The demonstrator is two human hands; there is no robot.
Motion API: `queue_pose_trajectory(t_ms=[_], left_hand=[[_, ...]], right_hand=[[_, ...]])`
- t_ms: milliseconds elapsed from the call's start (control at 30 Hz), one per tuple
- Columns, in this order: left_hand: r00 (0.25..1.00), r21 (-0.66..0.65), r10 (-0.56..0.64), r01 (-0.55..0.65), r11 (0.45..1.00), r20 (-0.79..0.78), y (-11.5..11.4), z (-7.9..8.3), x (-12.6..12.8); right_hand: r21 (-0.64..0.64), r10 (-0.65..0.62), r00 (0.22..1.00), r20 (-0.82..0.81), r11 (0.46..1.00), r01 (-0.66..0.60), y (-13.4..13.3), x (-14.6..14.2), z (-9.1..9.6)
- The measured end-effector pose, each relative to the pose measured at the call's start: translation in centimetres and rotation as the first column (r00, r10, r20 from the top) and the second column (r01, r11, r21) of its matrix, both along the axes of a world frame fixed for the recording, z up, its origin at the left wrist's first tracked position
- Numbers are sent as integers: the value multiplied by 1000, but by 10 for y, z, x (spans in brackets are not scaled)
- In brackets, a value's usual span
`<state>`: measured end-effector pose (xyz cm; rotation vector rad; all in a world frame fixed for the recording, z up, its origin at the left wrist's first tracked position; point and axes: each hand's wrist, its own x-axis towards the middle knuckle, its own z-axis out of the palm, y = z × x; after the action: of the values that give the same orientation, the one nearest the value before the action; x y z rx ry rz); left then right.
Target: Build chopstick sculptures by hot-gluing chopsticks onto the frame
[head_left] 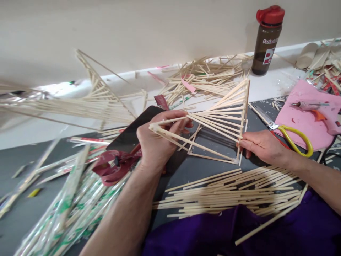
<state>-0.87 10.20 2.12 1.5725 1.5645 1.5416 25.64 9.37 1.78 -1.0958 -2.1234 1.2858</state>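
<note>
A frame of thin wooden sticks, joined in triangles with a fan of sticks across it, is held up over the dark table. My left hand is closed around its left part, fingertips partly hidden behind the sticks. At the right side, my right hand pinches the frame's near-upright edge between thumb and fingers. Beneath the frame, close to my body, lies a loose spread of wooden sticks. A dark phone with a maroon lanyard rests beside my left hand.
Scissors lie right of my right hand, near a glue gun on pink sheets. A bottle with a red lid stands by the wall. Plastic-wrapped sticks fill the left front; another stick structure stands at back left.
</note>
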Motion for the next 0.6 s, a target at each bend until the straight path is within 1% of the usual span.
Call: queue_pose_trajectory(t_ms=[233,600], left_hand=[[1000,-7,4,-4,1000,5,0,-1,1],[1000,-5,1,-1,1000,3,0,-3,0]], right_hand=[[-15,-10,999,-34,1000,10,0,0,0],[6,10,1000,5,1000,-10,1,1,1]])
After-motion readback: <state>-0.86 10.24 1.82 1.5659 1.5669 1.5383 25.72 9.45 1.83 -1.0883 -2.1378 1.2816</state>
